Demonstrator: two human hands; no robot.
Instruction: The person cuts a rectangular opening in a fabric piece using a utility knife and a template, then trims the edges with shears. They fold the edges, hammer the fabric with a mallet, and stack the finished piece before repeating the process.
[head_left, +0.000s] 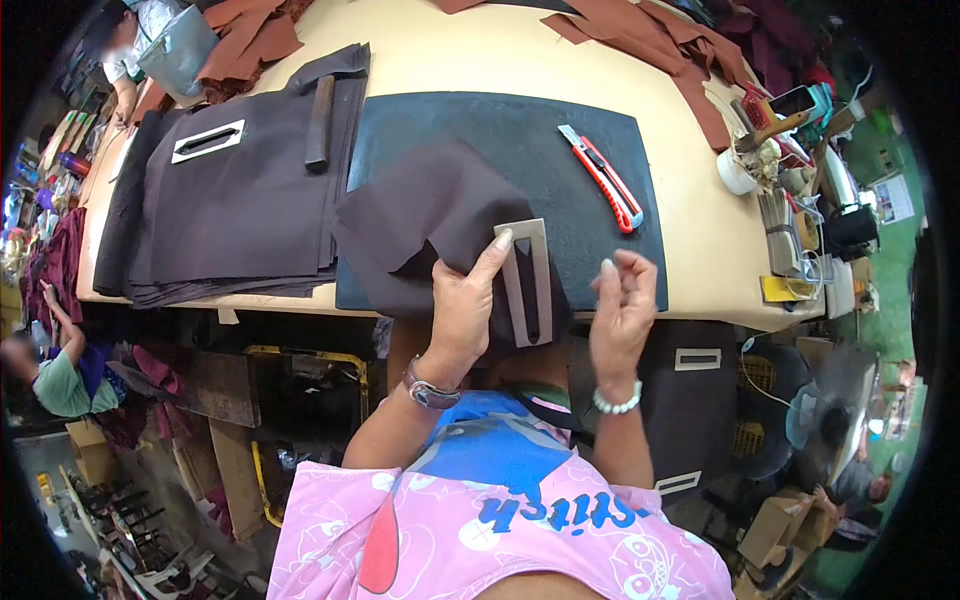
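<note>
My left hand is closed on a dark brown fabric piece, its thumb pressing the top corner of a pale rectangular frame. The frame has a long narrow slot and lies against the fabric, tilted slightly. Apart from it, to the right, my right hand is raised with loosely bent fingers and nothing visible in them. Beyond that hand a red and white box cutter rests on the dark cutting mat. The fabric hangs over the mat's front edge.
Left of the mat is a stack of dark fabric with another pale frame and a dark bar on top. More dark fabric hangs below the table at right. A white tub holds a brush. Other people work at left.
</note>
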